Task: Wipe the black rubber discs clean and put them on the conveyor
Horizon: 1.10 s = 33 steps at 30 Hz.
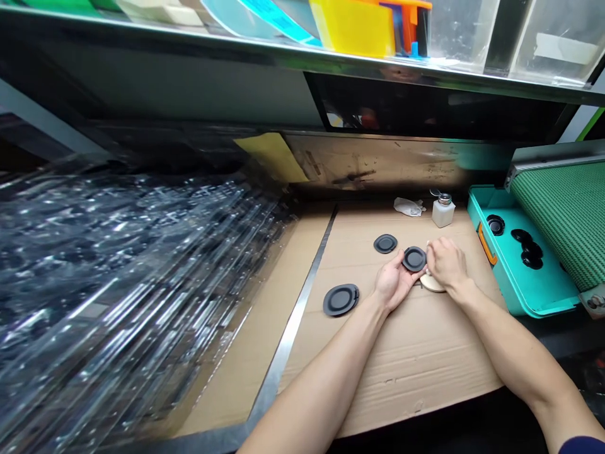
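Observation:
My left hand [396, 281] is closed on a dark grey, rounded plastic cover [414, 259], held by its edge a little above the cardboard. Close against the cover's right side is my right hand [447, 263], its fingers curled together. A bit of white shows at those fingertips, too small to name. Beneath the right hand lies a round beige pad [433, 283], partly hidden. Two similar dark covers rest on the cardboard: one [386, 243] behind my left hand, the other [341, 299] to the left of my forearm.
A small pump bottle [443, 211] with its cap flipped up stands beside a crumpled white wipe [409, 207]. At right, a teal bin [532, 293] holds several black round parts below a green conveyor belt [564, 208]. Stacked clear plastic trays [142, 284] fill the left.

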Available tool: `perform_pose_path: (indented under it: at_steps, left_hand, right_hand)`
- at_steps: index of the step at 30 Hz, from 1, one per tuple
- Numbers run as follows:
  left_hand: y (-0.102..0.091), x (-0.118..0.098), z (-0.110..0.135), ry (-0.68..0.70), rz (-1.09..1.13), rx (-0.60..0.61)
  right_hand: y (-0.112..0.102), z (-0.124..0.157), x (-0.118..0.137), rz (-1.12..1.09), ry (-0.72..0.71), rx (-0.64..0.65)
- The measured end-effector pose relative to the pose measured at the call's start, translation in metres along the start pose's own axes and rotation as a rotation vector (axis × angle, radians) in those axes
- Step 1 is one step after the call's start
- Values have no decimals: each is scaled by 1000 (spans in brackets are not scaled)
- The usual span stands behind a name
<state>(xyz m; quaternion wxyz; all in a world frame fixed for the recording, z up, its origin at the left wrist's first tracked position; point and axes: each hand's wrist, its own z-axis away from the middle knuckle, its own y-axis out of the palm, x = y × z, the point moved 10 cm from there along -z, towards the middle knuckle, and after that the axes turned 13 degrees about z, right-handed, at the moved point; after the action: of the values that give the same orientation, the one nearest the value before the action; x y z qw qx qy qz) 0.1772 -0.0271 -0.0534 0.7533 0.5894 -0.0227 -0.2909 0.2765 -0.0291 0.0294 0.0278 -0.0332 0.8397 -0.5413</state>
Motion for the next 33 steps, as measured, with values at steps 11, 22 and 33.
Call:
perform_pose_path:
  at_steps: [11,22,33]
  left_hand:
    - [7,-7,8,-100,63,28]
    - [15,-33,13,182,-106,99]
    - [45,-58,53,673,-664,174]
  right_hand:
    - [12,-5,-48,-23,189,-6]
    - [26,-8,-59,-67,209,44]
    - [27,-13,-83,-46,252,18]
